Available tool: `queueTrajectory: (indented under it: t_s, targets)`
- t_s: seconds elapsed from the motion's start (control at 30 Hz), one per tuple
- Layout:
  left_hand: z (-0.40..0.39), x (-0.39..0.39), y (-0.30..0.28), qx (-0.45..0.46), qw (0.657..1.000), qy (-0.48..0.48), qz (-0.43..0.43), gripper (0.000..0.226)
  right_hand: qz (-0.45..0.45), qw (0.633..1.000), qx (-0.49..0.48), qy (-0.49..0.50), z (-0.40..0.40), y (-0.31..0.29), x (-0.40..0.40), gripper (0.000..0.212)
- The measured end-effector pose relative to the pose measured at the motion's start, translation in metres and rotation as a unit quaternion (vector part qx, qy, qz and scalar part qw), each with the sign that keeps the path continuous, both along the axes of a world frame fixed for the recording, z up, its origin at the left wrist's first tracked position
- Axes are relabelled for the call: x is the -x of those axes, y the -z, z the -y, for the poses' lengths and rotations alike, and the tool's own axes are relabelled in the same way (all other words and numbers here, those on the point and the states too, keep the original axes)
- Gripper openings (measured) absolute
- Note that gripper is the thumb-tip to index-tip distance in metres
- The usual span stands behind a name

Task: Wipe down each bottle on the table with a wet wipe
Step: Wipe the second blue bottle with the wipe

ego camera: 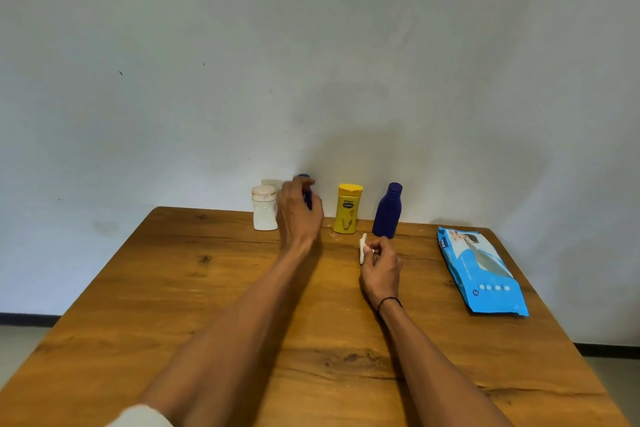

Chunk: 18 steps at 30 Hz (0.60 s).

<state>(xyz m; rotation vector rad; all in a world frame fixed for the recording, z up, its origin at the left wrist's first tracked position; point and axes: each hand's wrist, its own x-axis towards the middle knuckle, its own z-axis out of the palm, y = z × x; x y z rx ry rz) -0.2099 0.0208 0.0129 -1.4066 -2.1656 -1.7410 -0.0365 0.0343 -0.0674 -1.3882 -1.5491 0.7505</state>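
Observation:
Several bottles stand in a row at the table's far edge against the wall: a white bottle, a dark blue bottle mostly hidden by my left hand, a yellow bottle and a second dark blue bottle. My left hand is wrapped around the hidden blue bottle, fingers curled round it. My right hand hovers in front of the right blue bottle and pinches a small folded white wet wipe.
A blue pack of wet wipes lies flat near the right edge of the wooden table. A pale wall rises directly behind the bottles. Floor shows beyond both side edges of the table.

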Motion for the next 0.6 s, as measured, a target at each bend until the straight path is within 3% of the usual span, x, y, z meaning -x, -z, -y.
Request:
queueTrajectory:
  t_s: [0.23, 0.43, 0.6]
  targets:
    - [-0.02, 0.066, -0.035, 0.161, 0.969, 0.087, -0.168, 0.028, 0.001, 1.0, 0.003, -0.001, 0.0, -0.001, 0.001, 0.006]
    - [-0.012, 0.071, -0.029, 0.17, 0.958, 0.169, -0.158, 0.036, 0.007, 1.0, 0.008, -0.003, 0.001, -0.003, 0.0, 0.007]
    - [-0.01, 0.072, -0.021, 0.126, 0.969, 0.17, -0.13, 0.03, 0.005, 1.0, 0.005, -0.003, 0.003, -0.004, 0.0, 0.007]
